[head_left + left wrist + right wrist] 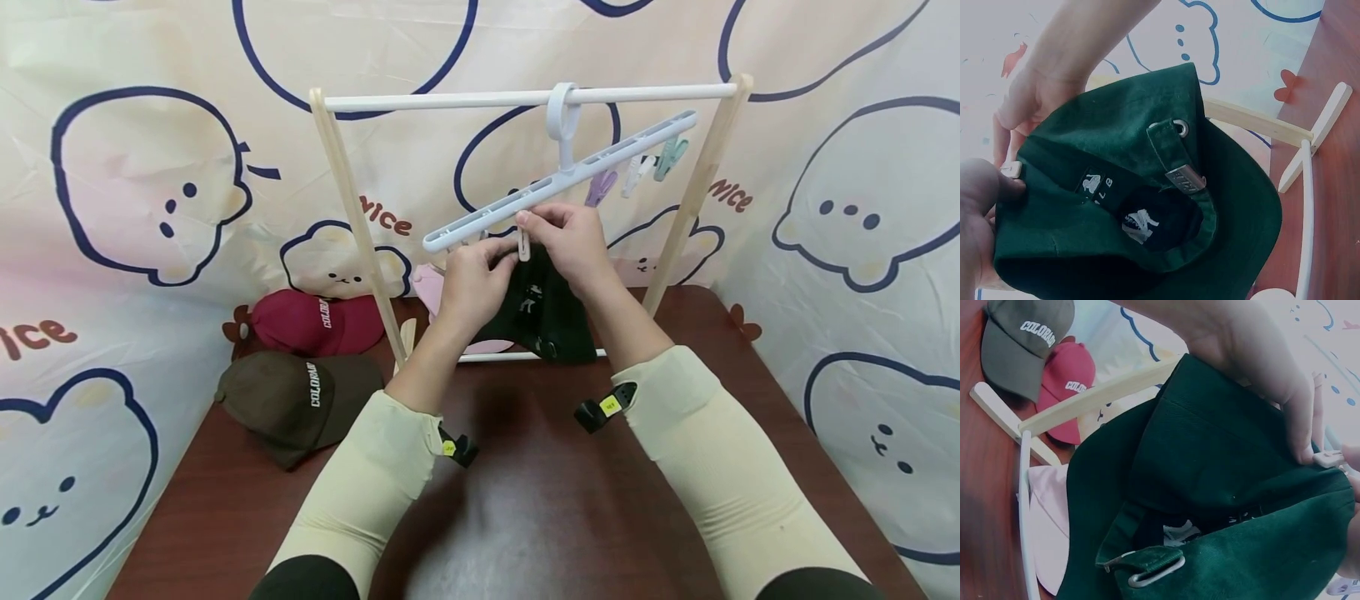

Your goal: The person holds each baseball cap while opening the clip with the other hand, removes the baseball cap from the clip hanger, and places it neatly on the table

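A dark green baseball cap (551, 321) hangs under a pale blue-white clip hanger (562, 179), its strap opening and metal buckle facing me. My left hand (477, 282) pinches the cap's crown beside a whitish clothespin (523, 245). With thumb and fingertips, my right hand (572, 240) holds that clothespin from the other side. In the left wrist view the clothespin (1011, 169) sits on the cap's top edge, between the fingers of both hands. The green cap (1229, 450) covers much of the right wrist view and hides some of the fingers.
The hanger hooks over a white rod (450, 102) on a wooden-sided stand, tilted up to the right. Purple, white and green clothespins (670, 158) hang from its right half. A pink cap (429, 287) is behind my left hand. Red (330, 323) and brown (292, 400) caps lie left.
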Demonstrator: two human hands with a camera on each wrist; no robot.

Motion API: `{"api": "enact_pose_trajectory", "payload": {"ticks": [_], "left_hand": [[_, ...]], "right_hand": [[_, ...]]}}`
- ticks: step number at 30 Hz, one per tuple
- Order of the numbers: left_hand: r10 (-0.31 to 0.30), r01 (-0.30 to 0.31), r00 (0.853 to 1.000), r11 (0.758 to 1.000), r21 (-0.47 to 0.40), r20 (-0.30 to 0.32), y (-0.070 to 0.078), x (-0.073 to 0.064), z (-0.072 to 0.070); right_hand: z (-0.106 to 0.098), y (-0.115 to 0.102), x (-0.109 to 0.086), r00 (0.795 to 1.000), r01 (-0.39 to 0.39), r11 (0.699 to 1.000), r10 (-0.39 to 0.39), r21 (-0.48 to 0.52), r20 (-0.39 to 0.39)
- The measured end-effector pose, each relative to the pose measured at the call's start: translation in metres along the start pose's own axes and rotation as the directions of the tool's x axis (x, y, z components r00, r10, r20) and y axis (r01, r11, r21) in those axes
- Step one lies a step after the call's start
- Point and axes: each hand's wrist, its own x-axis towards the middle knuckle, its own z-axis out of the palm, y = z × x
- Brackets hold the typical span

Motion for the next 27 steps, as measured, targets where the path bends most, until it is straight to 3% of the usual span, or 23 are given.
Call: {"api": "enact_pose_trajectory", "payload": {"ticks": [16, 27], "left_hand": [[-0.017, 0.015, 0.999, 0.999, -0.048, -0.033, -0.001, 0.0003, 0.0017], [-0.007, 0.007, 1.0, 0.999, -0.038, -0.006, -0.0035, -0.0014, 0.0]], "right_hand": [[0.0027, 0.0047, 0.0032, 0.998, 0.016, 1.0, -0.015, 0.011, -0.063], [0.0031, 0.0046, 0.0036, 0.997, 0.019, 1.0, -0.017, 0.023, -0.07]]}}
